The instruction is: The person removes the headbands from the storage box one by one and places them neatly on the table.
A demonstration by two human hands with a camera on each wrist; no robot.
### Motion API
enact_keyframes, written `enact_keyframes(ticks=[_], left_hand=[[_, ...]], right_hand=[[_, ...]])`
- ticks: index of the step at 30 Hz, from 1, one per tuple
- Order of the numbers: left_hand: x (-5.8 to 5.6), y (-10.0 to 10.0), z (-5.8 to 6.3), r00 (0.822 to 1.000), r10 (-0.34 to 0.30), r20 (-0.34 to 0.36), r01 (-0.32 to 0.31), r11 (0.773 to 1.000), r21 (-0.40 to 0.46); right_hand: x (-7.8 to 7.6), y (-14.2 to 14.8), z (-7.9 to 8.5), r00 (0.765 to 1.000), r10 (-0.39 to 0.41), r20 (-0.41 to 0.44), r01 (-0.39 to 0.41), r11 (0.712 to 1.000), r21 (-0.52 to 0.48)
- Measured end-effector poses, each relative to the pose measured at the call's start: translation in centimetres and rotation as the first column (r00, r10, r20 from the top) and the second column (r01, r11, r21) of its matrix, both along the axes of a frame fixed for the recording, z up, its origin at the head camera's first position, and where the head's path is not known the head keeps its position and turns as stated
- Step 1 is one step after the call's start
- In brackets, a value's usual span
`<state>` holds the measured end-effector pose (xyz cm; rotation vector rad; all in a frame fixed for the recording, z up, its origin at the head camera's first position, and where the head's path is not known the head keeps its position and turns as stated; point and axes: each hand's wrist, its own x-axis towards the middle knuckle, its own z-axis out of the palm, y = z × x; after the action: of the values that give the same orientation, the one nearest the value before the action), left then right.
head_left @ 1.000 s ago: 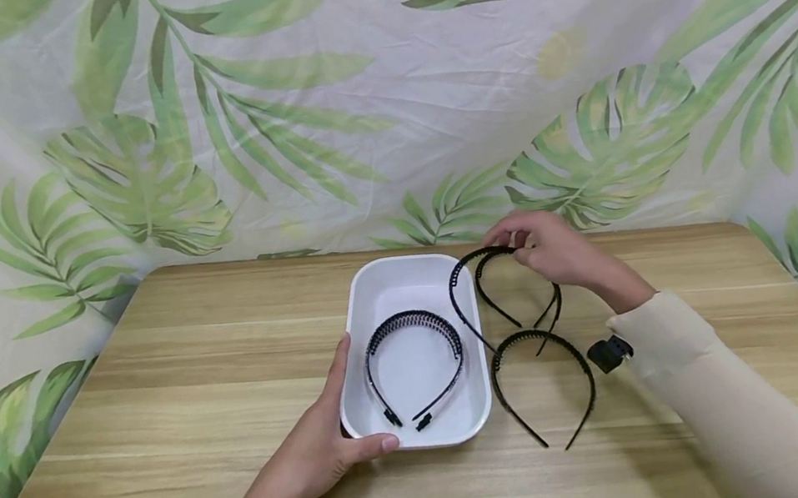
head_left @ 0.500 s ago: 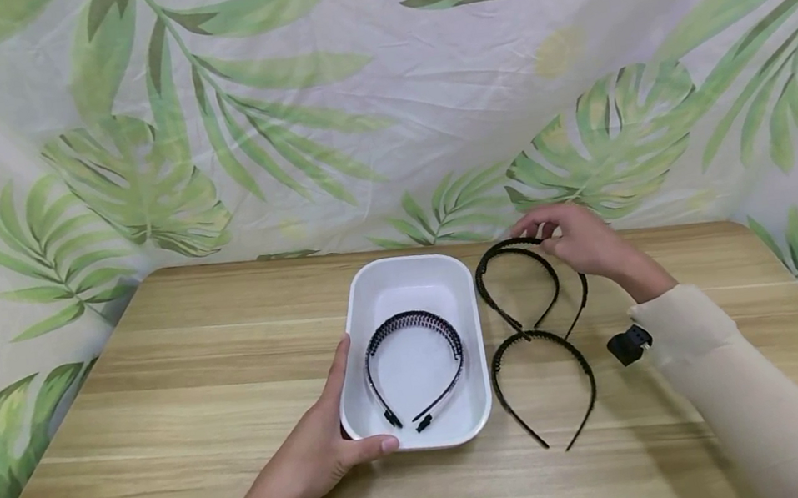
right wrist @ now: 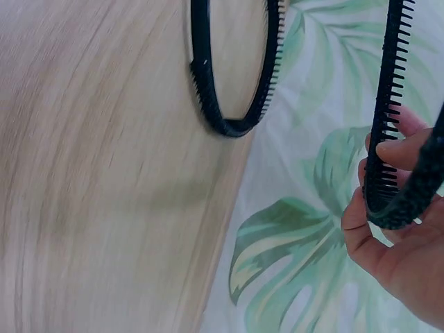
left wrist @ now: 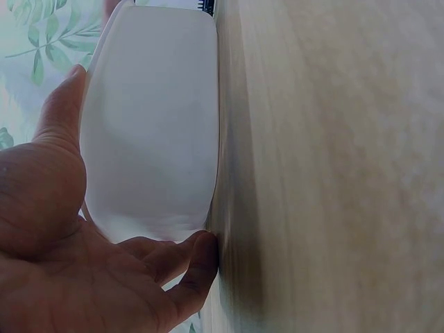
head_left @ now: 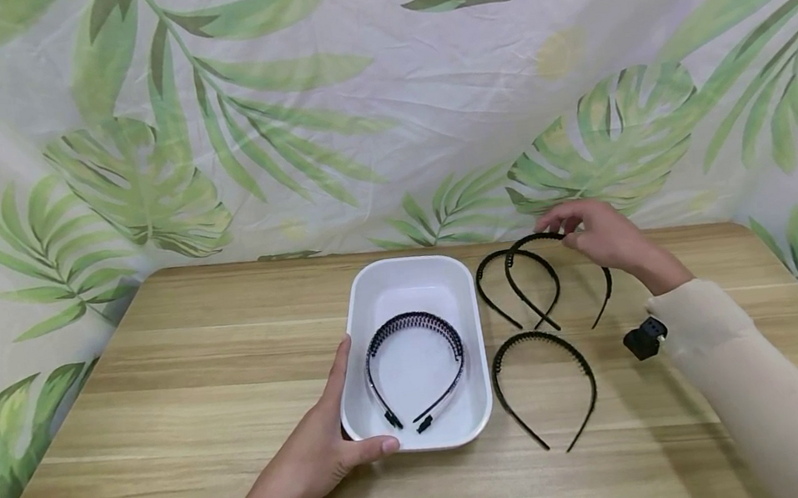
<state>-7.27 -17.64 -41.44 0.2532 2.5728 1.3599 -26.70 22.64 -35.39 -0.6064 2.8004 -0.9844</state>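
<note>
My left hand [head_left: 320, 453] grips the near left corner of a white plastic tub [head_left: 410, 288], thumb over the front rim. In the left wrist view its fingers curl under the tub's side [left wrist: 152, 125]. Inside lie dark toothed headbands [head_left: 411, 317], nested, ends toward me. My right hand [head_left: 603, 237] pinches a black toothed headband [head_left: 534, 237] by its arch at the back right; in the right wrist view, finger and thumb sit on either side of the band [right wrist: 388, 83]. Its legs hang down, one overlapping a second headband [head_left: 480, 280] on the table. A third headband [head_left: 537, 335] lies nearer me.
The wooden table [head_left: 184, 395] ends at a back edge close behind the right hand. A leaf-patterned cloth [head_left: 322, 124] hangs behind it. A small black device [head_left: 645, 338] is at the right sleeve.
My right hand has moved right with the pinched headband, away from the tub and partly off the headband at the back. The left hand and tub have stayed in place.
</note>
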Motion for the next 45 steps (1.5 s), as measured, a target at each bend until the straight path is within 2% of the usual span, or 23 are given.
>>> enact_keyframes(ticks=[10, 17, 27, 36, 45], left_hand=[[-0.2, -0.1, -0.2, 1.000, -0.015, -0.007, 0.016, 1.000, 0.017], [-0.1, -0.1, 0.0, 1.000, -0.004, -0.005, 0.004, 1.000, -0.004], [0.0, -0.1, 0.0, 1.000, 0.009, 0.002, -0.009, 1.000, -0.016], [0.0, -0.1, 0.1, 1.000, 0.006, -0.001, -0.006, 1.000, -0.015], [-0.1, 0.0, 0.0, 1.000, 0.002, 0.005, -0.002, 1.000, -0.014]], right_hand=[[-0.2, 1.3, -0.8, 1.000, -0.022, -0.003, 0.022, 1.000, 0.000], [-0.7, 2.0, -1.7, 0.999, -0.035, -0.001, 0.035, 0.999, -0.003], [-1.2, 3.0, -2.4, 0.998, -0.052, 0.035, 0.052, 0.999, -0.013], [-1.5, 4.1, -3.0, 0.990, -0.100, 0.101, 0.102, 0.995, -0.012], [-1.4, 5.0, -3.3, 0.986, -0.116, 0.120, 0.119, 0.993, -0.016]])
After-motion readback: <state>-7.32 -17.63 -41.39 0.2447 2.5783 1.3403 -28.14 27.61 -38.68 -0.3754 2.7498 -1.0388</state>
